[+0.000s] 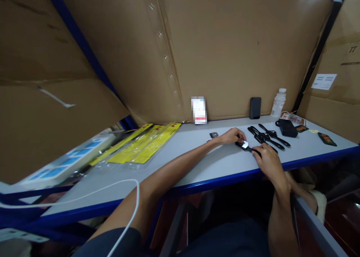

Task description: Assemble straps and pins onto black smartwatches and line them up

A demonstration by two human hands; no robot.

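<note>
Over the bench (182,142), our right hand (268,160) grips a tool (245,145); our left hand (233,136) touches its other end, whether grasping we cannot tell. Spare tools (261,137) and a case (288,128) lie rightward.

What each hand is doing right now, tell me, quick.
Left hand: fingers curled at the black tool's white-faced end; grip can't be told.
Right hand: closed, holding its handle.
</note>
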